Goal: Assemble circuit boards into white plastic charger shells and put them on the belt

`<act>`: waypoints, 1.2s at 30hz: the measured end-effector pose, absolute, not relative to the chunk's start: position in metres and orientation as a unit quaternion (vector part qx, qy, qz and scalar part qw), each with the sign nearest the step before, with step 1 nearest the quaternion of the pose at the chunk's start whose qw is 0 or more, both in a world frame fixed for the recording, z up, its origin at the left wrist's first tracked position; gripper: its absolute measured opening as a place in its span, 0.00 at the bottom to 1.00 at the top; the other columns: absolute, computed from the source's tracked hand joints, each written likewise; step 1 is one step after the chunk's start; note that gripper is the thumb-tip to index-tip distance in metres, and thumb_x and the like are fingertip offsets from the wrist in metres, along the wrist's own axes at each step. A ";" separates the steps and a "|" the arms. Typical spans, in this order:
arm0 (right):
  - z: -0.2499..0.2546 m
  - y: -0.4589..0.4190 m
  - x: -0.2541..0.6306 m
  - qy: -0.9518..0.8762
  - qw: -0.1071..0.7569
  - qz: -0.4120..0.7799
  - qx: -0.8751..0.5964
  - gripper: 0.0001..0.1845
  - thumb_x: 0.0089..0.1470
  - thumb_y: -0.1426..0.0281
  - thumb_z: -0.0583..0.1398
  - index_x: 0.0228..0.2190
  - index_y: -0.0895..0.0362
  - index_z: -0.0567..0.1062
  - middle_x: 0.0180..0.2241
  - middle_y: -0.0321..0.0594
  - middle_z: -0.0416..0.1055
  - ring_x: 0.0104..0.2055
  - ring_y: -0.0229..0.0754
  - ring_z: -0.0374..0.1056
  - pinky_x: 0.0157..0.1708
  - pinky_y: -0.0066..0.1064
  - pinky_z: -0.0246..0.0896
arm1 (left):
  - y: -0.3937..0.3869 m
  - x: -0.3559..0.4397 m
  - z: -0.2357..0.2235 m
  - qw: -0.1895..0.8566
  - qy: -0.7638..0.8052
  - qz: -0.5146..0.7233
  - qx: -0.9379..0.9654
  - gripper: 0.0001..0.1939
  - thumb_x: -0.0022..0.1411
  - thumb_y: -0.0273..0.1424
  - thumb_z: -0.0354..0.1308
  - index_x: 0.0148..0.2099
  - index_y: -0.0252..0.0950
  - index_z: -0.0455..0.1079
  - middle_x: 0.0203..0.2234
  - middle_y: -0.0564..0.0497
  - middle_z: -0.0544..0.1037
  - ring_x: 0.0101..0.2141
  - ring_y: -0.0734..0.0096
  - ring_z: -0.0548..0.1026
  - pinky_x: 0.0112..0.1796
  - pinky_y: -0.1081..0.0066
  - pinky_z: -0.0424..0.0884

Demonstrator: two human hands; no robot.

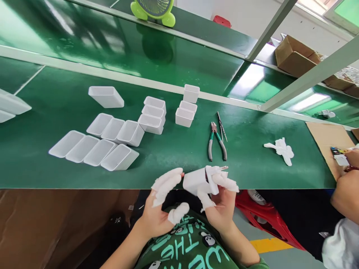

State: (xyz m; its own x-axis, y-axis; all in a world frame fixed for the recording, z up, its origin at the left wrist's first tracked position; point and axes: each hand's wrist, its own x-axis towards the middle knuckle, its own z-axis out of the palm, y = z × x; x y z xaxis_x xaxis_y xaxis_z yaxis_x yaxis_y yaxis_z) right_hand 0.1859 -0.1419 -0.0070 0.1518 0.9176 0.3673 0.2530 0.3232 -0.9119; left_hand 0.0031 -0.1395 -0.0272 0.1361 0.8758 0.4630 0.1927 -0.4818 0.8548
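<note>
My right hand point(220, 201), its fingertips in white cots, grips a small white plastic box point(195, 182) just below the table's near edge; a thin metal tip shows by its fingers. My left hand point(161, 203), also wearing white finger cots, is spread open beside the box, its fingertips close to the box's left end and holding nothing. On the green table point(168, 157) lie several white plastic boxes point(97, 149) in rows to the left, and more stacked ones point(153, 114) further back.
Green-handled pliers point(216, 142) and tweezers point(222, 127) lie ahead of my hands. White crumpled gloves point(282, 149) rest to the right. Another person's arm point(346, 186) works at the right over cardboard point(328, 144). A green fan point(153, 10) stands on the far shelf.
</note>
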 end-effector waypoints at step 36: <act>0.036 -0.141 0.197 -0.735 0.502 0.306 -0.338 0.21 0.62 0.65 0.62 0.56 0.44 0.65 0.52 0.46 0.75 0.53 0.51 0.76 0.51 0.47 0.75 | -0.148 0.016 -0.002 0.396 0.375 0.570 0.615 0.23 0.64 0.36 0.66 0.60 0.42 0.72 0.44 0.42 0.84 0.42 0.57 0.84 0.36 0.71 0.83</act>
